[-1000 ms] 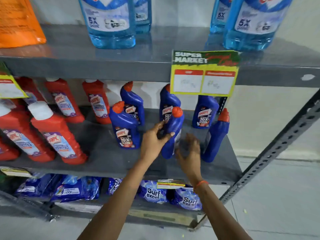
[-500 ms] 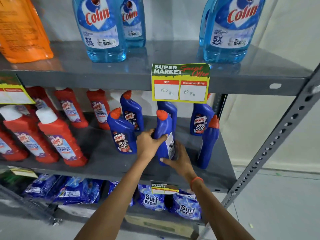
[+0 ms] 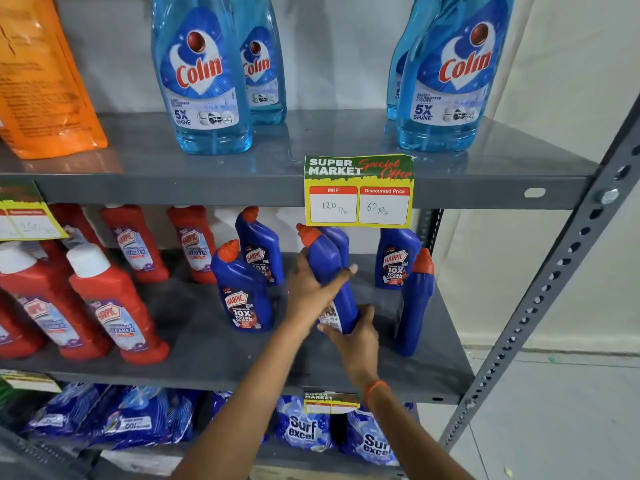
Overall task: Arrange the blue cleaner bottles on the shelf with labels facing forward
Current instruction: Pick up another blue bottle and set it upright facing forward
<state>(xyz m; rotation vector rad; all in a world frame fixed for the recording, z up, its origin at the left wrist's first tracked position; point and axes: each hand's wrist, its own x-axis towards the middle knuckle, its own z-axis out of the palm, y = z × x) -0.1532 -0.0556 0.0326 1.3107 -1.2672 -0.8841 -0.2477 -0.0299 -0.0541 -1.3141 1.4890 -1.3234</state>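
Note:
Both hands hold one blue cleaner bottle (image 3: 327,265) with an orange cap, tilted to the left above the middle shelf (image 3: 214,355). My left hand (image 3: 313,292) wraps its middle; my right hand (image 3: 356,332) grips its base. Its label faces down and sideways. Three blue bottles show their labels forward: front left bottle (image 3: 242,292), back left bottle (image 3: 259,251), back right bottle (image 3: 396,258). A blue bottle at the right (image 3: 415,303) shows its plain back. Another blue bottle (image 3: 337,239) stands behind the held one, mostly hidden.
Red cleaner bottles (image 3: 114,306) fill the shelf's left part. A price tag (image 3: 358,192) hangs from the upper shelf edge, above the held bottle. Light-blue glass cleaner bottles (image 3: 204,74) and an orange pouch (image 3: 41,81) stand on top. Detergent packs (image 3: 304,427) lie below. A grey upright post (image 3: 540,296) is at right.
The held bottle has been lifted a little and tipped to the left, its cap now leaning left. My right hand slid down to its base. The camera moved closer.

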